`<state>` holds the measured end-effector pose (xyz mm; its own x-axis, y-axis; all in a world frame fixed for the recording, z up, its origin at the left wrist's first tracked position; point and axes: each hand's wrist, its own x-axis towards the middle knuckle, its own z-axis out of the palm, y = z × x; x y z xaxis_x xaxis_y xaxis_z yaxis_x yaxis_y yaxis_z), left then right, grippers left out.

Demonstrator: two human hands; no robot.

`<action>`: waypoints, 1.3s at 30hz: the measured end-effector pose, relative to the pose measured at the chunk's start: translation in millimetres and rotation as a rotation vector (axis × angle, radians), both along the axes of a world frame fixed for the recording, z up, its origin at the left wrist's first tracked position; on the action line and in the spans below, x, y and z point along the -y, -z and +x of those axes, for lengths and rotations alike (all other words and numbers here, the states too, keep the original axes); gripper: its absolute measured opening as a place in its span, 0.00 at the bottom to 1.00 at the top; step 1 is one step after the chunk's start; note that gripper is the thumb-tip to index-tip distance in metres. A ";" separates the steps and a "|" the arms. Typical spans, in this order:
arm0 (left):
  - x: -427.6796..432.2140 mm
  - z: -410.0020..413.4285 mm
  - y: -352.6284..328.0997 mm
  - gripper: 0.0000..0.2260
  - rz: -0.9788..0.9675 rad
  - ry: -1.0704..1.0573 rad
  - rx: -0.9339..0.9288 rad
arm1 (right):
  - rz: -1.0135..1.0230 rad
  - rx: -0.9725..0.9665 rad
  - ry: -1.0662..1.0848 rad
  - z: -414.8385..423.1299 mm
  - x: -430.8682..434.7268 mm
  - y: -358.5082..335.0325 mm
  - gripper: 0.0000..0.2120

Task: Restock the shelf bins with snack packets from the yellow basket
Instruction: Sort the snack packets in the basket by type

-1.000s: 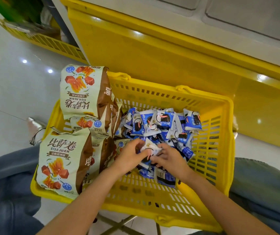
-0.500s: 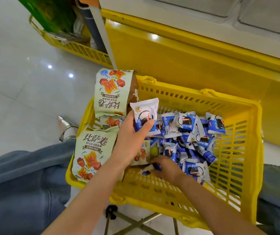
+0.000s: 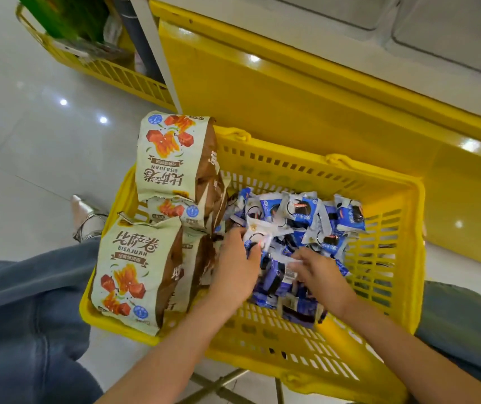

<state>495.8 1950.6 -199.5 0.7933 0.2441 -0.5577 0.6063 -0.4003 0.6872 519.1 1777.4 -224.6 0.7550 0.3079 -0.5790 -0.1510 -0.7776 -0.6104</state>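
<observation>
Down by the person's knees, a yellow basket (image 3: 262, 339) sits raised on a folding metal frame (image 3: 227, 377) between their legs, and both hands are inside it. The left hand (image 3: 233, 263) has its fingers curled round a white packet (image 3: 258, 234) at the near edge of the heap. The right hand (image 3: 318, 275), just beside it, pinches the pale end of a blue packet (image 3: 287, 269) lying on top of others. Behind the hands a loose heap of small snack packets (image 3: 306, 217) fills the middle and right of the basket, and big green-and-brown snack bags (image 3: 137, 269) stand packed along its left wall, the farthest one (image 3: 172, 153) poking up over the rim. Beyond the basket rises the yellow front of the shelf (image 3: 277, 91), with pale shelf bins (image 3: 437, 33) along the top edge of the view; I cannot tell whether anything lies in them. Off to the far left a second yellow basket (image 3: 116, 74) rests on the tiled floor (image 3: 29, 141). By the look of it the restocking has a long way to go: the basket is well loaded, the big bags look untouched, and these two packets are only being gathered, not yet carried up to a bin.
</observation>
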 end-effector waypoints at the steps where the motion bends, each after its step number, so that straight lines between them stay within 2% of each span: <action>1: 4.9 -2.5 10.4 0.17 0.082 0.055 -0.056 | -0.026 -0.025 0.051 6.2 10.1 -3.8 0.01; 3: 12.7 -7.0 28.4 0.16 0.141 0.206 -0.198 | -0.192 -0.093 0.003 18.0 27.0 -7.4 0.01; 5: 19.4 -11.9 40.0 0.15 0.075 0.391 -0.320 | -0.405 -0.122 -0.143 25.8 37.4 -7.3 0.04; 6: 21.9 -13.8 43.0 0.15 0.073 0.487 -0.320 | -0.442 -0.111 -0.147 29.5 39.5 -8.0 0.07; 7: 22.8 -13.7 45.1 0.14 0.113 0.536 -0.244 | -0.408 -0.074 -0.091 34.2 39.7 -9.2 0.09; 8: 21.8 -11.4 45.6 0.13 0.175 0.517 -0.109 | -0.331 -0.006 -0.018 39.1 37.8 -11.7 0.09; 10: 15.7 2.2 42.1 0.13 0.213 0.324 0.162 | -0.148 0.213 0.077 48.6 26.3 -17.9 0.08; 12: 7.3 26.5 42.3 0.14 0.202 0.133 0.245 | -0.052 0.400 0.020 58.7 6.7 -21.4 0.09; 14: 0.2 54.2 47.9 0.17 0.223 0.040 0.182 | -0.026 0.476 -0.093 70.2 -13.6 -16.4 0.12; 17: -5.3 85.3 61.4 0.20 0.200 0.021 0.036 | -0.150 0.379 -0.266 86.5 -34.2 -0.2 0.21; 20: -5.0 103.7 74.5 0.20 0.199 0.077 -0.116 | -0.333 0.303 -0.315 93.8 -39.1 16.4 0.33; 24: -8.6 118.4 80.9 0.14 0.236 0.121 -0.231 | -0.427 0.330 -0.338 93.4 -41.5 26.9 0.39; 28: -13.4 119.2 84.7 0.05 0.180 0.163 -0.287 | -0.440 0.316 -0.354 94.7 -34.8 29.6 0.37; 30: -11.4 115.2 89.4 0.09 0.072 0.081 -0.281 | -0.437 0.347 -0.327 88.9 -31.9 29.8 0.33; 32: -10.1 110.4 93.1 0.09 -0.004 0.010 -0.259 | -0.407 0.350 -0.306 81.9 -30.2 29.9 0.31; 36: -7.8 102.6 95.2 0.14 -0.141 -0.133 -0.296 | -0.360 0.346 -0.312 78.2 -25.5 24.9 0.30; 39: -4.2 91.5 93.3 0.08 -0.199 -0.181 -0.335 | -0.325 0.326 -0.343 74.0 -19.9 19.6 0.29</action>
